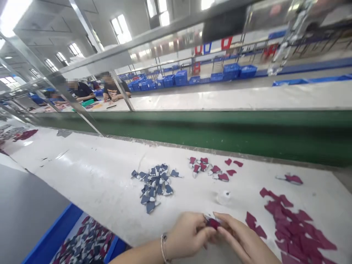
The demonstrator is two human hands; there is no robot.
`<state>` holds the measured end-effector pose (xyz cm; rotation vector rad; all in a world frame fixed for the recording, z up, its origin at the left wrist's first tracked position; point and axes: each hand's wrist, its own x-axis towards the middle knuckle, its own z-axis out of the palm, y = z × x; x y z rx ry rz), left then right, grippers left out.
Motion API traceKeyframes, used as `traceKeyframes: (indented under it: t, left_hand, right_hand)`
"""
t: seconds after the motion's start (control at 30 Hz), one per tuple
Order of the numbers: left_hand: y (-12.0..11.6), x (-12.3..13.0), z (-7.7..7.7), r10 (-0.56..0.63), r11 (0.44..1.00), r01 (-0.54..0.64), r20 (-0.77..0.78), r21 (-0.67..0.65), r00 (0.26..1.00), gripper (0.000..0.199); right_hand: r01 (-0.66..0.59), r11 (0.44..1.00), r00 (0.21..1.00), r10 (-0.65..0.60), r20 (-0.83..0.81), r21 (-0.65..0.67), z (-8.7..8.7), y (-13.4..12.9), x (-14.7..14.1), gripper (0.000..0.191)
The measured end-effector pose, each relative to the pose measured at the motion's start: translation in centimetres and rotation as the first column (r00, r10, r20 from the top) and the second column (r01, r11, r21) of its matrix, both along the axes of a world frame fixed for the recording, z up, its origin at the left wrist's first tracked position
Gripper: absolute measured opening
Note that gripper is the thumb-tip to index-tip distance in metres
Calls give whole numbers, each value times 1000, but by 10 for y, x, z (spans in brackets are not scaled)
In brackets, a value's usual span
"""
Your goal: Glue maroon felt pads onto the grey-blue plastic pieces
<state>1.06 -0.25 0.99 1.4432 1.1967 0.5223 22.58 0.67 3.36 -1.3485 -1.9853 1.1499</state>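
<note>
Between my two hands, low in the head view, is a small maroon and white piece [213,223]. My left hand [189,233], with a bracelet at the wrist, pinches it from the left. From the other side, the thumb and fingers of my right hand [236,234] close on it too. Just beyond my hands stands a small, whitish, blurred container [224,198]. Flat maroon pieces [297,227] lie heaped to the right of my right hand. A pile of grey-blue and white pieces [156,183] lies ahead on the left, with several maroon and white pieces [202,165] farther back.
Below the table's [110,183] left edge, a blue crate [64,227] holds many mixed pieces. A green belt [220,130] runs behind the table. Slanting metal posts [121,90] rise there. Several people [112,88] sit across at the far left. Blue baskets [181,77] line the background.
</note>
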Motion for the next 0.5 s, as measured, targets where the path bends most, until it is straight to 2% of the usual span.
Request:
traceKeyframes:
  t: [0.1,0.2,0.3,0.4,0.5]
  left_hand:
    - [32,7,4,198,978,-188,-122,86,973,50]
    - [64,16,11,220,970,-203,-123,130,968,54]
    - [80,12,18,203,965,-158,-217,210,955,43]
    - [82,-11,23,272,927,-135,-383,349,883,25]
    - [85,-43,23,348,891,-107,-513,441,784,35]
  right_hand:
    - [215,971,976,-208,70,-104,-6,13,20,50]
    - [333,940,941,-325,100,-78,-7,31,22,60]
    - [348,934,937,-344,66,-81,-10,46,8,68]
    - [309,944,951,-310,11,-115,-15,54,-6,58]
    - [279,947,957,-288,-40,-161,-15,54,-11,47]
